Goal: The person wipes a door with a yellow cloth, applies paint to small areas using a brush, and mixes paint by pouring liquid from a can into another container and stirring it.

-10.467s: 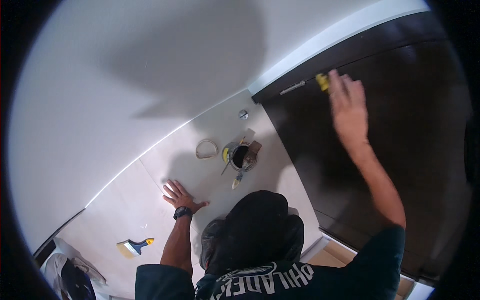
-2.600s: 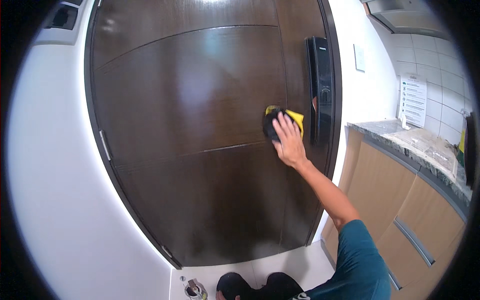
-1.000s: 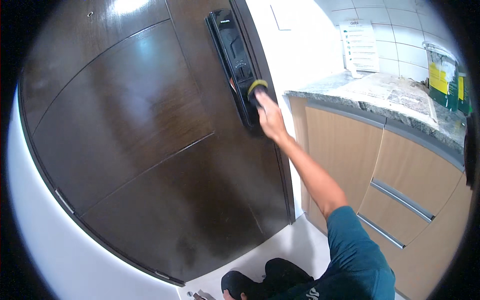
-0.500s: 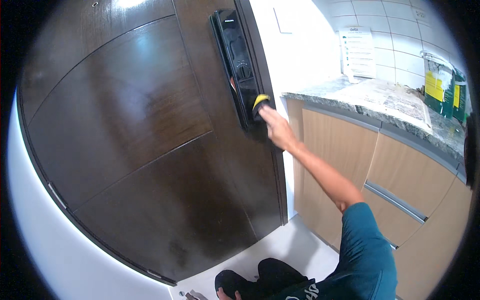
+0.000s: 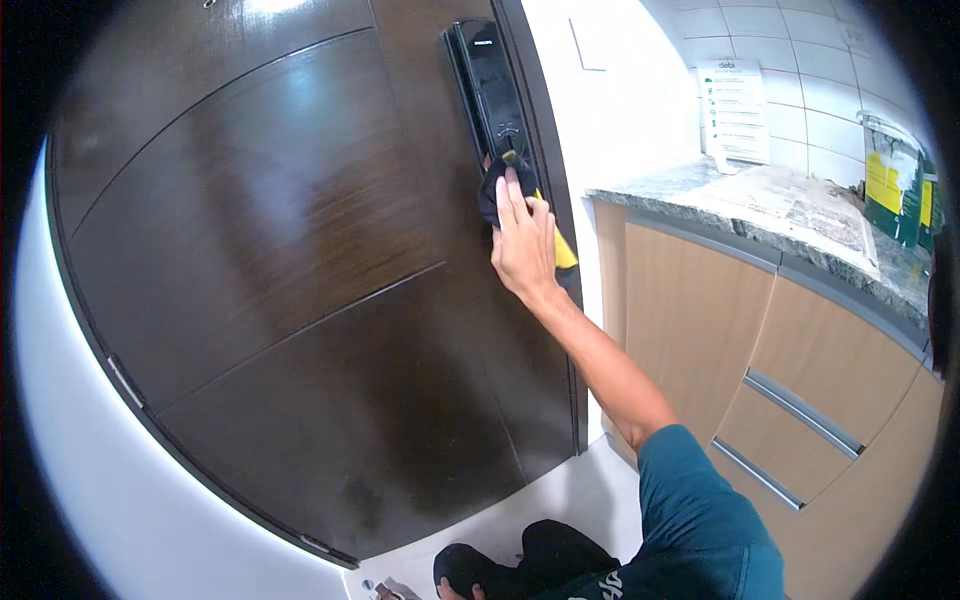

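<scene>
Right hand (image 5: 525, 240) grips bunched black-and-yellow cloth (image 5: 490, 197) against black electronic door lock (image 5: 494, 90); any trapped grit could scratch its gloss; left hand (image 5: 449, 591) far below lock, grip unclear

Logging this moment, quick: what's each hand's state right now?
Left hand: partly visible by the left knee; open or closed cannot be told.
Right hand: holding a black-and-yellow cloth at the black door lock.

Door (image 5: 300, 350) fills left and middle, side wall (image 5: 75, 470) left of that. Lock (image 5: 493, 85) on door's right side, right hand (image 5: 525, 240) + cloth (image 5: 564, 252) over lower part. Cabinets (image 5: 690, 310) off to right, counter (image 5: 800, 205) on top. Sheet (image 5: 735, 115) at back of counter before tiles (image 5: 800, 85), couple tubs (image 5: 895, 190) right of it. Left hand (image 5: 449, 592) down at knees (image 5: 565, 550).
</scene>
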A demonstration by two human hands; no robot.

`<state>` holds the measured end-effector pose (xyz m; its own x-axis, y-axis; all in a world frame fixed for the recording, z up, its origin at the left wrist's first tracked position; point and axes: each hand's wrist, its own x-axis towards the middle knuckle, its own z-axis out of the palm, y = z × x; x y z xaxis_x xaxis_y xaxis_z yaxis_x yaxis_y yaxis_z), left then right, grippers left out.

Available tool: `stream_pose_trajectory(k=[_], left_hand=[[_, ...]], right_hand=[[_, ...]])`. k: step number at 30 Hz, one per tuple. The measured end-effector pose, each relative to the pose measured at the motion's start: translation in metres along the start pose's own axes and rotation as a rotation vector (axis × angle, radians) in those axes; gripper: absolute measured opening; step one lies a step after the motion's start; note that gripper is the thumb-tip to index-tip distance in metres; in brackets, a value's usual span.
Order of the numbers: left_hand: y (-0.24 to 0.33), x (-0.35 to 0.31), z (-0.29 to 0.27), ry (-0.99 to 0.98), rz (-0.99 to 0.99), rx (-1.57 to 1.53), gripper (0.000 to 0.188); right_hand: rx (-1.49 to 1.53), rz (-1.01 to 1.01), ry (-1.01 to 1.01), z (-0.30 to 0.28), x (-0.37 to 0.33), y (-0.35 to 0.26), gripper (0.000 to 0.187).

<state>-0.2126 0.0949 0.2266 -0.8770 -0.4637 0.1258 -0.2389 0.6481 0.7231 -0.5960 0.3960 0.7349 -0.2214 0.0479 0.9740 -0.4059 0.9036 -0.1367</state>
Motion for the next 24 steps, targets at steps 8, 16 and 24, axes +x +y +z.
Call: stream_pose_trajectory(k=[8,16,24], left_hand=[[-0.013,0.008,0.003,-0.079,0.024,0.116,0.082],[-0.013,0.007,0.010,-0.027,0.102,0.167,0.078],[-0.013,0.010,-0.013,-0.114,-0.072,0.162,0.090]], right_hand=[[-0.048,-0.204,0.212,0.005,0.044,0.009,0.064],[-0.285,-0.304,0.247,0.020,0.055,0.025,0.055],[-0.632,-0.814,0.036,-0.055,0.211,0.034,0.039]])
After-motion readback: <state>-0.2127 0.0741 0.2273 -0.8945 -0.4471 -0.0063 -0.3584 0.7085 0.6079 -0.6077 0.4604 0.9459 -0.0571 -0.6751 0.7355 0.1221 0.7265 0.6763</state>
